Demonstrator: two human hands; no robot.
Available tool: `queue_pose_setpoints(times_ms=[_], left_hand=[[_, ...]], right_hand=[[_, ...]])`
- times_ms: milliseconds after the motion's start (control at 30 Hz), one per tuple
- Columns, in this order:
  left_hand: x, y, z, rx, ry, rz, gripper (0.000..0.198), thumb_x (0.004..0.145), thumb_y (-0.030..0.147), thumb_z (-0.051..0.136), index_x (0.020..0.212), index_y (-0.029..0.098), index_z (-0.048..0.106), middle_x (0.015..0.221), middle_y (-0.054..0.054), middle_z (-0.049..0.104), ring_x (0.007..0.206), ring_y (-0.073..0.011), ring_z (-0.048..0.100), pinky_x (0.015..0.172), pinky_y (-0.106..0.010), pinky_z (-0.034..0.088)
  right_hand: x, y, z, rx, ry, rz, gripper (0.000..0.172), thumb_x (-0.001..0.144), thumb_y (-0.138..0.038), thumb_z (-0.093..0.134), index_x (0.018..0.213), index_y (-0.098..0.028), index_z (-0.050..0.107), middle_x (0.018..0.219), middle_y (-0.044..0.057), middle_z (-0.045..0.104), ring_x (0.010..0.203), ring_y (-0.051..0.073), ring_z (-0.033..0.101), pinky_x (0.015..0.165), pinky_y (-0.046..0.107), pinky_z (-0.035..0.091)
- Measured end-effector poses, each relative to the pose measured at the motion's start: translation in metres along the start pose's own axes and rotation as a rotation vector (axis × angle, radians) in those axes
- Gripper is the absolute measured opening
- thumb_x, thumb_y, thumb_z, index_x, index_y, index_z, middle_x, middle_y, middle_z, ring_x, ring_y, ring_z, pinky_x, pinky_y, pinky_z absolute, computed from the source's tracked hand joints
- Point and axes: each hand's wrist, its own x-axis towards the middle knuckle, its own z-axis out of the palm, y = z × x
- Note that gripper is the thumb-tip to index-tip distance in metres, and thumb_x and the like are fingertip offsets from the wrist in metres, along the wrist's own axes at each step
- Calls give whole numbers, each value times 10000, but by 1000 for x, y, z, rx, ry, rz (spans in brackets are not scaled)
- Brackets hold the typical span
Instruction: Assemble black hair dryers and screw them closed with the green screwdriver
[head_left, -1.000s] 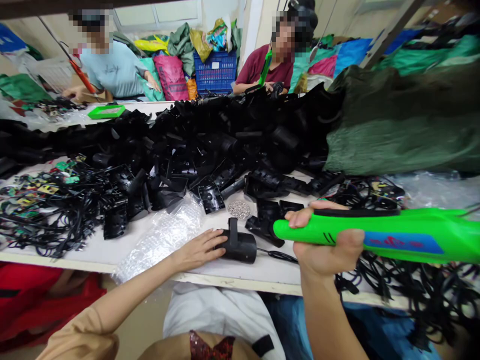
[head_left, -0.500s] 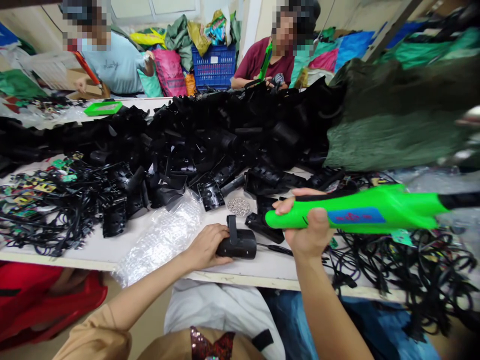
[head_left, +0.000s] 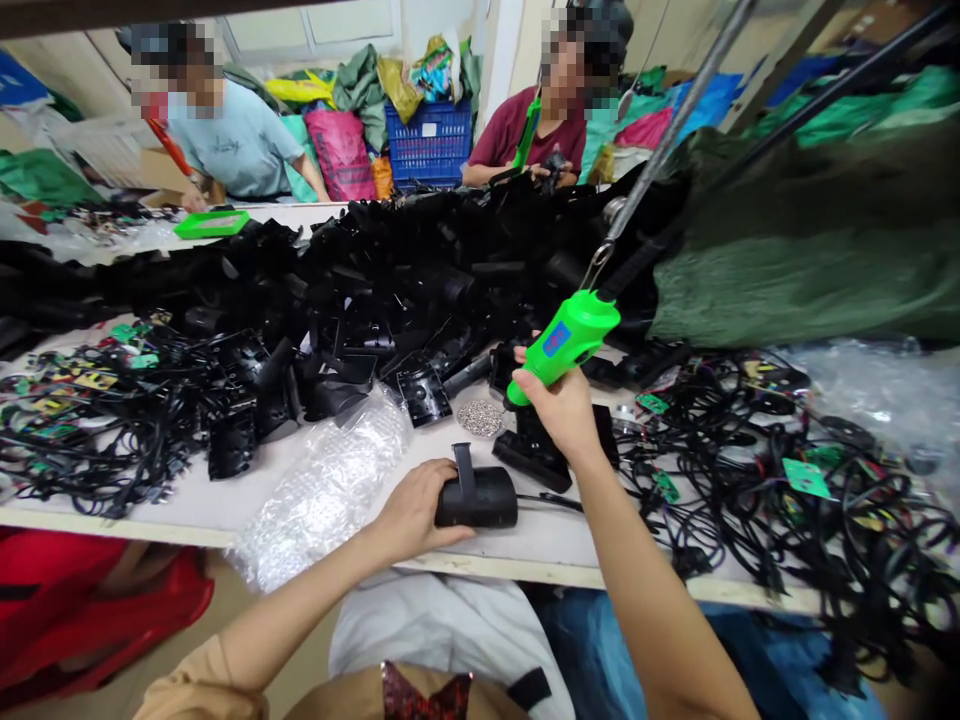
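My right hand [head_left: 564, 405] is closed around a green electric screwdriver [head_left: 564, 345], which hangs from a metal spring and has its tip pointing down and left. The tip is at the right edge of a small round pile of silvery screws [head_left: 480, 418]. My left hand [head_left: 416, 505] grips the left end of a black cylindrical housing [head_left: 491, 497] lying on the white table, with a flat black strip standing up from it. A black cord [head_left: 551, 501] runs out of its right end. Black plastic shells [head_left: 529, 460] lie behind it.
Bubble wrap [head_left: 322, 490] lies left of my left arm. Tangled cords with circuit boards [head_left: 97, 400] cover the left side, and more cords [head_left: 720, 490] the right. A long heap of black parts [head_left: 420, 260] runs across the middle. Two people sit opposite, near a green tray [head_left: 211, 224].
My right hand has swung the screwdriver from level to tip-down and brought it left to the screws. My left hand stays on the housing. The co-worker at left has lowered an arm.
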Motion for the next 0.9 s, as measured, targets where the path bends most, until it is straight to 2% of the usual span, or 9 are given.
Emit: queue_pose_setpoints(times_ms=[100,200,233,333,433,533,700,800,900], left_hand=[[1,6,-7,27,-36,-99,712,729,529,625,1264,161,333,1165,-147,518,1044,-275,530,868,-435,469],[4,6,-18,69,-141,-150,677,844,475,506,1383,206,197,1083,-109,558,936,-231,580,781,-379,505],[7,4,-21,98,-191,-139,617,880,436,460,1397,240,185,1039,-90,567,878,-210,594,736,-353,514],[18,-1,-29,235,-281,10,470,919,318,416,1368,340,279,1066,-79,540,900,-201,592,730,-335,508],[33,-2,-37,299,-324,244,445,924,207,396,1343,341,329,1310,-88,423,1201,-250,438,957,-414,410],[44,0,-45,273,-434,338,366,926,159,359,1276,256,405,1319,-66,450,1208,-212,441,1006,-364,380],[48,-1,-45,279,-513,80,265,857,97,391,1101,178,452,1074,-63,585,861,-171,618,698,-264,498],[44,-5,-34,233,-488,-101,276,832,114,409,1099,184,428,989,-49,614,816,-182,629,705,-286,495],[39,-5,-27,137,-484,-189,405,836,124,397,1232,199,358,1079,-70,610,913,-202,626,781,-329,498]], right_hand=[[-46,3,-11,-258,43,-47,627,733,-438,641,1265,-201,409,1245,124,519,1144,239,502,939,436,441],[-107,10,-15,-525,-272,-145,606,752,-478,613,1258,-198,433,1307,141,466,1197,267,454,970,453,419],[-127,13,-12,-593,-315,-174,660,734,-516,616,1266,-176,423,1311,159,458,1191,281,457,959,461,427],[-167,22,4,-754,-229,-195,786,682,-618,606,1263,-126,412,1300,201,453,1172,335,453,920,522,430],[-179,28,20,-769,-142,-188,747,685,-640,584,1208,-123,451,1262,204,479,1130,335,482,880,519,456],[-174,31,23,-660,-177,-207,677,738,-574,577,1211,-112,431,1249,198,479,1132,281,497,886,428,484],[-181,30,19,-744,-23,-276,817,674,-622,610,1272,-111,387,1281,214,446,1180,341,436,938,528,408],[-196,27,27,-789,-18,-144,995,620,-718,565,1345,-88,302,1356,244,356,1219,388,380,932,580,381],[-207,22,35,-789,-40,-23,1078,604,-714,573,1391,-72,211,1410,256,261,1251,404,330,933,588,377]])
